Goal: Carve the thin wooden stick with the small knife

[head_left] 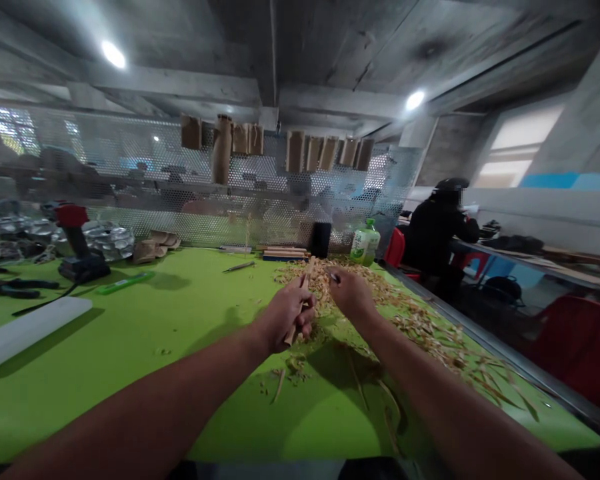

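Note:
My left hand is closed round a thin wooden stick that stands tilted above the green table. My right hand is closed on a small dark-tipped tool held next to the stick's upper part. Both hands hover over a heap of wood shavings spread along the table's right side.
A red and black power tool stands at the back left beside a white slab and a green knife. A green bottle stands at the back. A person in black sits at the right by red chairs.

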`<state>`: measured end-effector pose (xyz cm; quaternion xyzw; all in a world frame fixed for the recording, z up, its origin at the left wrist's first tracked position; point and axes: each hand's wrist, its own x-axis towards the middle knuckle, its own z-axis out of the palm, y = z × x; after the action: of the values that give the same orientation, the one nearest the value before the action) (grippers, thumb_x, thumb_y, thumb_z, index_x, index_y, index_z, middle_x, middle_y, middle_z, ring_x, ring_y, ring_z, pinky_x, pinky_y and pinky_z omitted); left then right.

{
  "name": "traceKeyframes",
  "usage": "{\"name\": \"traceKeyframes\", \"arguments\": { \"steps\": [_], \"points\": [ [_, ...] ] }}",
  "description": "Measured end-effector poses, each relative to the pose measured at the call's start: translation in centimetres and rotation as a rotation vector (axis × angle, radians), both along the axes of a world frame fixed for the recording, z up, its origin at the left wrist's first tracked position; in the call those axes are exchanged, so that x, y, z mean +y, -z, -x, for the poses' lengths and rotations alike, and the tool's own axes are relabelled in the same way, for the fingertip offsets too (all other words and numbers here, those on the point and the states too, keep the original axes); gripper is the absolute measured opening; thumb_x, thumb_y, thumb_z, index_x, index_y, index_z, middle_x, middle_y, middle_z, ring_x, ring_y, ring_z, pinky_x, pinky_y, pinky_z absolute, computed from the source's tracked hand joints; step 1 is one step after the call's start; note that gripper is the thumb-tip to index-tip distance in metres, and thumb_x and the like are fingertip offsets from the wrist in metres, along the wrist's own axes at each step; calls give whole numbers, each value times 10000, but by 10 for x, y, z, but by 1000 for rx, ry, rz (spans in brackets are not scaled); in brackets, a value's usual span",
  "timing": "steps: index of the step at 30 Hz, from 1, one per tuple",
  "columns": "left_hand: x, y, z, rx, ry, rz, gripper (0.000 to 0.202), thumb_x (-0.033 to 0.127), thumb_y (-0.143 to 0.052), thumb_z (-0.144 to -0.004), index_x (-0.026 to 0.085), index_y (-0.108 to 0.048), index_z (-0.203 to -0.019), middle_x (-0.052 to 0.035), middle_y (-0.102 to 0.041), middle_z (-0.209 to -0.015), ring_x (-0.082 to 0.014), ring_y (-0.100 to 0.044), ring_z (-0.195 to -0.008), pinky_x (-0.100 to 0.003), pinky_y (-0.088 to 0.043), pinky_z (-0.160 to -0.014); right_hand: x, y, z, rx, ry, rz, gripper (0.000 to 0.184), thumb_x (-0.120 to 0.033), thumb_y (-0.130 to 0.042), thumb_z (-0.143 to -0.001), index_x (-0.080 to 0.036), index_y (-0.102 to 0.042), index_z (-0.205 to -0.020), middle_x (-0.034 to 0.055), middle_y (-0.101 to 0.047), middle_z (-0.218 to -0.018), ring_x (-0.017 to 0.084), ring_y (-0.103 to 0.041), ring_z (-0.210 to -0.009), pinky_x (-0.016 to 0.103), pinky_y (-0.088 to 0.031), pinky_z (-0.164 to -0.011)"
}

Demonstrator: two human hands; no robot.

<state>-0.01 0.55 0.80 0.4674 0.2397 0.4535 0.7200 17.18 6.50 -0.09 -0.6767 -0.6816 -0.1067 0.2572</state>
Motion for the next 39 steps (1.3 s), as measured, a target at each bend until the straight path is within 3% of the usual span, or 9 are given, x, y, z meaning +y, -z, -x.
{"name": "traceKeyframes", "arguments": {
  "steps": [3, 8, 18, 24, 29, 33, 36, 39],
  "points": [
    [0, -1, -1, -32, 26, -28, 318, 144, -480, -781, 212, -446, -1090, 53, -471, -725, -20, -273, -353, -133, -335, -297, -12, 1, 15, -82, -109, -22, 303, -235, -418, -898, -247, -669, -1068, 56, -730, -942, 188, -642, -809, 248, -356, -654],
    [0, 2, -4, -15, 16, -48, 181, 173, -503, -758, 204, -432, -922, 51, -476, -717, -24, -279, -358, -139, -303, -283, -21, -2, 25, -182, -111, 68, 273, -266, -403, -922, -219, -661, -1000, 71, -724, -916, 191, -645, -806, 256, -339, -632],
    [-11, 4, -5, 73, 76, -29, 518, 170, -502, -763, 212, -411, -1271, 74, -421, -619, -37, -296, -377, -138, -266, -319, -2, 0, -2, -105, 24, -22, 292, -235, -385, -915, -207, -667, -986, 78, -716, -900, 200, -645, -807, 260, -347, -651],
    [-5, 5, 0, 118, 76, -2, 668, 157, -525, -774, 182, -313, -1408, 90, -388, -574, -34, -279, -367, -131, -238, -316, 12, 3, -7, -50, 69, 49, 344, -250, -350, -938, -214, -674, -1046, 98, -712, -988, 214, -644, -928, 270, -391, -737],
    [-16, 5, -1, 112, 247, -86, 623, 228, -555, -832, 233, -340, -1417, 70, -450, -610, -34, -304, -377, -130, -323, -324, 28, 1, -40, 47, 205, 152, 340, -215, -390, -913, -139, -696, -1041, 169, -716, -981, 233, -673, -871, 280, -421, -696],
    [-4, 9, 0, 32, 131, -80, 422, 177, -529, -814, 164, -492, -1234, 20, -525, -740, -34, -392, -412, -167, -455, -381, 27, -4, -54, 82, 219, 134, 362, -259, -387, -926, -117, -690, -1065, 196, -707, -1002, 256, -665, -915, 298, -425, -720],
    [9, 11, 2, 20, 46, -85, 157, 205, -518, -822, 138, -546, -962, 28, -483, -691, -44, -426, -426, -179, -476, -395, 19, -3, -38, 88, 150, 78, 388, -306, -359, -942, -160, -675, -1114, 151, -711, -1018, 234, -653, -936, 282, -421, -743],
    [14, 12, 3, 9, 6, -119, 120, 223, -558, -811, 150, -546, -906, 17, -514, -767, -28, -417, -418, -162, -439, -359, 9, 2, -13, 81, 20, 14, 358, -323, -384, -932, -219, -665, -1128, 79, -720, -1025, 193, -647, -915, 243, -408, -732]
  ]
}}
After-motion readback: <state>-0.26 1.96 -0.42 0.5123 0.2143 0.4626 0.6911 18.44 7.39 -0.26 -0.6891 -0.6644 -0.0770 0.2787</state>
